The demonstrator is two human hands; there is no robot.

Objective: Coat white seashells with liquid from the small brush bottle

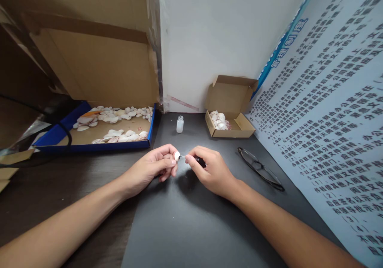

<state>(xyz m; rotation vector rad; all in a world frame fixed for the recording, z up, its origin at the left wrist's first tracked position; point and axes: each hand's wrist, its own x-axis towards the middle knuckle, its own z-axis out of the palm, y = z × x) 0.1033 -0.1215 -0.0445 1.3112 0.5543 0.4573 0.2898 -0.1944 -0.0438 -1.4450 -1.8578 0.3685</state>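
Note:
My left hand pinches a small white seashell between thumb and fingers, just above the dark tabletop. My right hand is closed around a thin black-handled tool whose fine tip touches the shell. The two hands meet at the middle of the table. A small clear bottle with its cap off stands a short way behind them.
A blue-edged cardboard tray with several shells lies at the back left. A small open cardboard box with shells sits at the back right. Black glasses lie to the right. A printed poster leans along the right side.

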